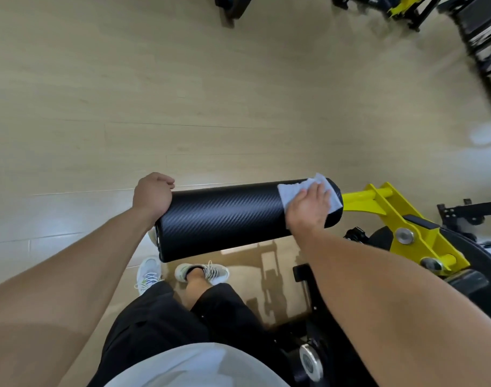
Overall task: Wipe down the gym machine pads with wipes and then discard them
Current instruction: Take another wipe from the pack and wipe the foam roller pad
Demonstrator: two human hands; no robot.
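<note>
The left hand [152,194] curls over the free end of the black roller pad [224,219], apparently to keep it from turning under the wiping. Further right, the right hand [308,209] lies flat with fingers spread, pressing a white wipe [289,192] onto the pad's far end, beside the yellow machine arm [389,202] that carries it.

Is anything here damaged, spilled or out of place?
Nothing stands out. The black roller pad looks intact; the right hand presses a white wipe flat on its end by the yellow arm, while the left hand grips the free end.
</note>
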